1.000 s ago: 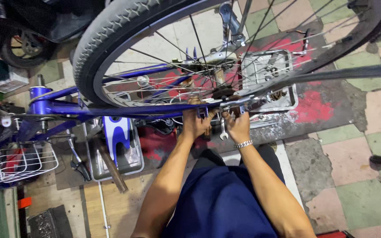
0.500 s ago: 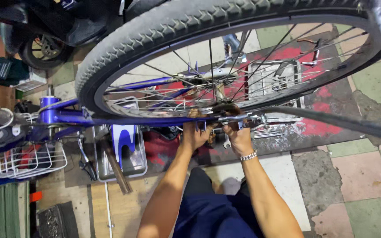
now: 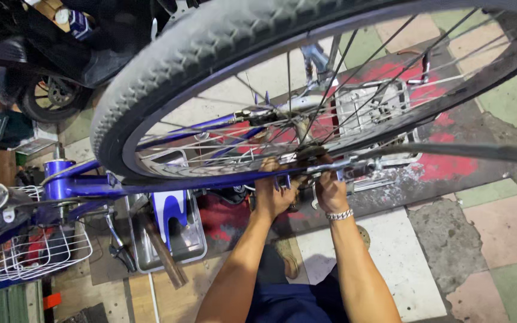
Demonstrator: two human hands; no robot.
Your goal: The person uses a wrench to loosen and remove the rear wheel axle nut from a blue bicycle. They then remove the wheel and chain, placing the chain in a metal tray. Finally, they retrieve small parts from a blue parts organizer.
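Observation:
A blue bicycle lies upside down before me, its big grey-tyred rear wheel (image 3: 169,66) filling the upper view. My left hand (image 3: 272,194) grips parts at the wheel hub (image 3: 306,157), fingers curled on the blue frame stay (image 3: 210,182). Just right of it, my right hand (image 3: 330,191), with a silver bracelet on the wrist, is closed on a small metal part by the axle. Spokes and the dark chain area partly hide the fingertips, so what each hand pinches is unclear.
A metal tray (image 3: 178,239) with tools lies on the floor at lower left. A white wire basket (image 3: 28,257) sits at the far left. A dark scooter wheel (image 3: 49,96) stands at upper left. Tiled and red-painted floor (image 3: 498,227) spreads to the right.
My head has moved closer, so the wheel looms larger and higher. Both hands stay at the hub, shifted slightly.

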